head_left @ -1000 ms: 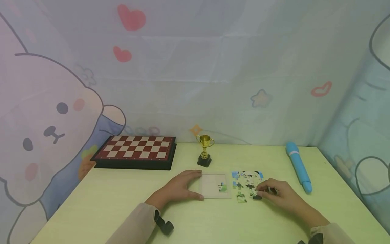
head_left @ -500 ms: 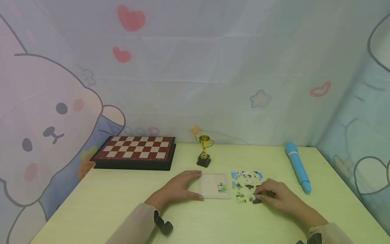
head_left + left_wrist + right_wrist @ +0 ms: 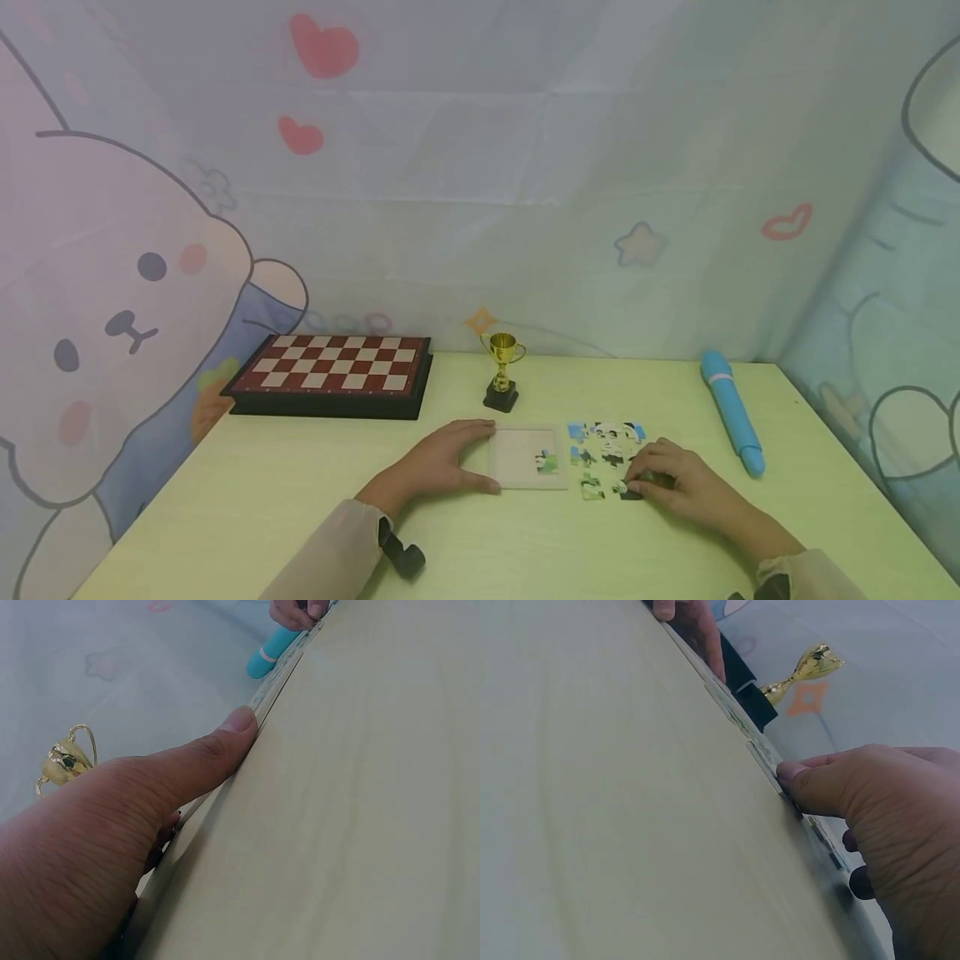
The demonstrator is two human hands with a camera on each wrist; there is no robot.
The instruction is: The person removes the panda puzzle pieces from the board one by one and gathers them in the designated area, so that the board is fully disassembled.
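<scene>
In the head view, my left hand [image 3: 442,460] holds the left side of a white square puzzle tray [image 3: 517,482], thumb at the near corner and fingers at the far one. One green-and-white panda puzzle piece [image 3: 547,462] lies inside the tray, toward the right. My right hand [image 3: 686,483] pinches a dark-edged puzzle piece [image 3: 632,495] at the near right of the loose pieces. Several others, such as a green piece [image 3: 592,487], lie flat between tray and hand. In the right wrist view, the right thumb [image 3: 817,786] rests on the pieces' edge; its fingertips are mostly hidden.
Behind the tray stands a small gold trophy [image 3: 502,371] on a black base. A red-and-white chessboard box [image 3: 330,375] sits at the back left. At the right lies a blue toy microphone [image 3: 733,412]. A printed cloth [image 3: 450,208] hangs along the table's back edge.
My right fingertips have moved slightly left and toward me, and the dark-edged piece has shifted a little the same way. The left hand and the tray stay in place.
</scene>
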